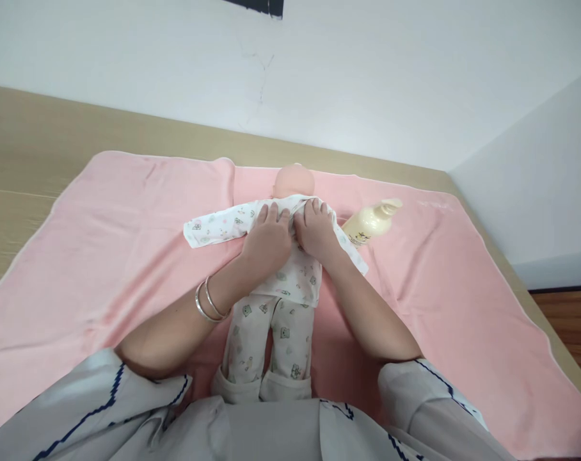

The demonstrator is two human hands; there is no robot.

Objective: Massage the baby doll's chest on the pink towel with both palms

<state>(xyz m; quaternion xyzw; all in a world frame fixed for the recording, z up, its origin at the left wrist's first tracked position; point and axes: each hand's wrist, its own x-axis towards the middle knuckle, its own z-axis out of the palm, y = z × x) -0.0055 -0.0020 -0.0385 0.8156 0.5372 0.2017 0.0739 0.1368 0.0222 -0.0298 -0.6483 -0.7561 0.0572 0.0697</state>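
A baby doll point(295, 180) lies with its head away from me, dressed in a white long-sleeved baby top point(297, 282) with small printed pictures. Matching printed pants point(285, 333) with folded white cuffs cover its legs. My left hand point(269, 243) is on the upper front of the top, its fingers gripping the cloth and its thumb hidden. Close beside it, my right hand point(315, 230) has curled fingers closed on the cloth near the neckline. The exact bit of fabric between my fingertips is covered. Both sleeves of the top lie spread outward.
Beneath the doll a pink blanket point(141, 256) with creases covers a tan mattress point(41, 134). A pale yellow pump bottle point(370, 221) leans or lies by the right sleeve. Behind stands a white wall point(367, 83). Brown wood point(569, 320) shows at the far right.
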